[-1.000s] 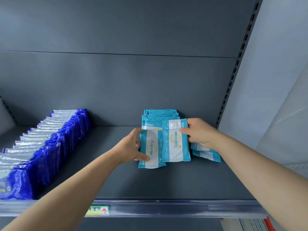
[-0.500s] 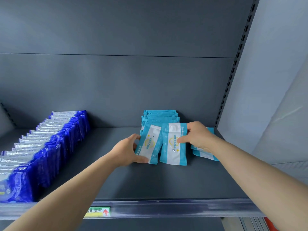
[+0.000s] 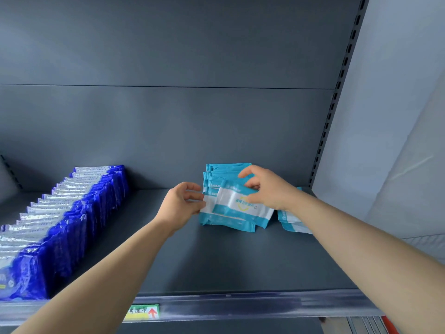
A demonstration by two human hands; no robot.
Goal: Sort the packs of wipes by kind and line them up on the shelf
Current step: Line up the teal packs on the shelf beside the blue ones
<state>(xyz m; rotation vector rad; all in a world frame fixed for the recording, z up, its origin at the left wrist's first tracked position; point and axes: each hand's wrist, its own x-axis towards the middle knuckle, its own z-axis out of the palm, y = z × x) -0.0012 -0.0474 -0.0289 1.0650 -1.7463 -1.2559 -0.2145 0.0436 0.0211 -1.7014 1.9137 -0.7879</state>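
Observation:
Two teal-and-white wipe packs (image 3: 237,208) lie tilted sideways, overlapping, on the grey shelf (image 3: 216,261). My left hand (image 3: 180,207) pinches the left end of them. From the right, my right hand (image 3: 267,189) holds the upper pack with curled fingers, its index finger lifted. Right behind them a short row of upright teal packs (image 3: 225,168) stands against the back wall. A few more loose teal packs (image 3: 292,222) lie to the right, partly hidden under my right forearm. A long row of dark blue and silver packs (image 3: 79,210) runs front to back at the left.
The shelf's front edge carries a clear price rail (image 3: 240,304) with a green and yellow label (image 3: 142,312). A slotted upright (image 3: 337,92) and a pale wall (image 3: 397,116) bound the shelf on the right. Bare shelf shows between the two rows.
Both packs have turned from upright to lying sideways and now overlap. Both hands have moved slightly back toward the upright teal row.

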